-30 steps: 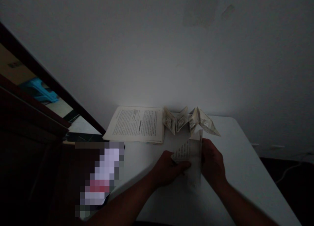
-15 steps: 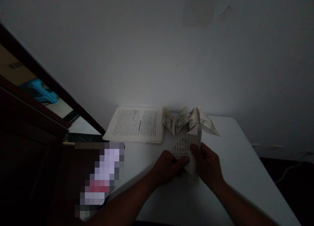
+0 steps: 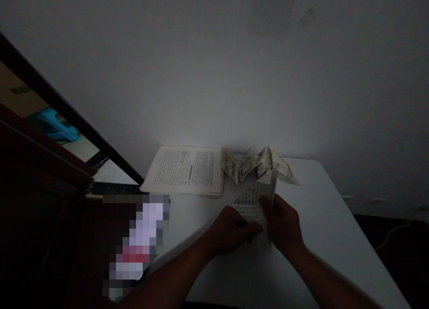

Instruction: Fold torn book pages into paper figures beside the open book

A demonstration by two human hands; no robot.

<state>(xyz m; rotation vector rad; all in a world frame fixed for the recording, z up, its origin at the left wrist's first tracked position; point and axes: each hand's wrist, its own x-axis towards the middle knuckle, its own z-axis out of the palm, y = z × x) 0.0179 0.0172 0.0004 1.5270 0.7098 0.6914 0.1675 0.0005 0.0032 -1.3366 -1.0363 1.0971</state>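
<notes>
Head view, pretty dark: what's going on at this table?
A person is working a printed page with both bare hands over a white table. The left hand pinches the page's lower left part, while the right hand grips its right side with the thumb on the paper. The page is already partly folded. Behind it, near the wall, sit a few folded paper shapes made of similar printed paper, with an open book to their left.
</notes>
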